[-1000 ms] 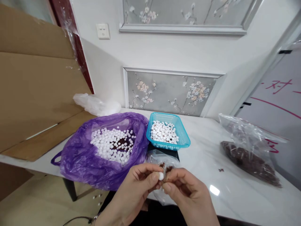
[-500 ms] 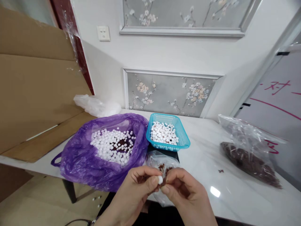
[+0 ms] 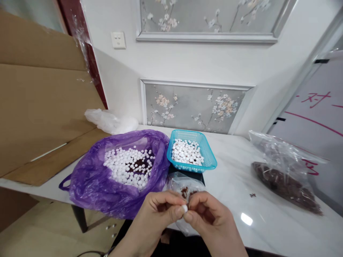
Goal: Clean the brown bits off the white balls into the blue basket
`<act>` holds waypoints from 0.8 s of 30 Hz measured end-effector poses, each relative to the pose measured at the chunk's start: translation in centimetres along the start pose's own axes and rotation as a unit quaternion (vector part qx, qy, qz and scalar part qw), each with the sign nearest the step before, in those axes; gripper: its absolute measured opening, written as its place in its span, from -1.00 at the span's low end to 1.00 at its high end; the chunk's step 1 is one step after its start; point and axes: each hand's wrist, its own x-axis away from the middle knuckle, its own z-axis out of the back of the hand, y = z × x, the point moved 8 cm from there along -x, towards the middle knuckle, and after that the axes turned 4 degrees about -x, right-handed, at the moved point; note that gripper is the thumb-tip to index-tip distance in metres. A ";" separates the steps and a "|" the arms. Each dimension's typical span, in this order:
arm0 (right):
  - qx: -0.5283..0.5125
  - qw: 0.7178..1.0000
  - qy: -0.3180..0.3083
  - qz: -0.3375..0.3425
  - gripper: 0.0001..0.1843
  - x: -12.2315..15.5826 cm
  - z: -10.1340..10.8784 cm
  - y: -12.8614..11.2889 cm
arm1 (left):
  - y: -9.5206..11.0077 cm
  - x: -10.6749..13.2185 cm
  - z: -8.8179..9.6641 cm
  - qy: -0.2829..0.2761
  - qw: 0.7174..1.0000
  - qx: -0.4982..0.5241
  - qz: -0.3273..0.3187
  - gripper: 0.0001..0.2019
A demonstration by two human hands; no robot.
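A small white ball (image 3: 184,208) is pinched between the thumb and forefinger of my left hand (image 3: 158,210). My right hand (image 3: 209,214) is closed in a pinch against the ball's right side; whatever its fingertips hold is hidden. Just behind my fingers lies a clear plastic bag (image 3: 175,182) with small reddish-brown pieces (image 3: 184,192) in it. Beyond that bag stands a blue plastic basket (image 3: 210,151) holding many white balls. To the left, an opened purple plastic bag (image 3: 91,189) contains more white balls and some dark brown pieces.
A clear bag of brown material (image 3: 286,184) rests on the white table (image 3: 230,185) at the right, near a few loose brown bits (image 3: 253,195). A cardboard box (image 3: 43,107) and a whitish plastic bag (image 3: 107,120) are at the left. Several balls lie on the floor.
The white ball has shifted slightly right, and my hands have come together so that my right fingertips now meet it. The containers stay put.
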 end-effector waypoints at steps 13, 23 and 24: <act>-0.019 0.999 -0.047 0.012 -0.77 -0.4 0.4 -0.6 | -1.7 0.0 -0.5 0.013 0.982 0.168 0.081 -0.87; 0.221 0.967 0.063 0.115 -0.84 0.5 5.8 -2.6 | 1.4 -0.2 2.4 0.074 0.996 0.037 -0.034 -0.84; 0.243 0.961 0.063 0.116 -0.83 0.6 6.1 -2.5 | 2.2 -0.5 2.8 0.088 0.994 -0.001 -0.063 -0.86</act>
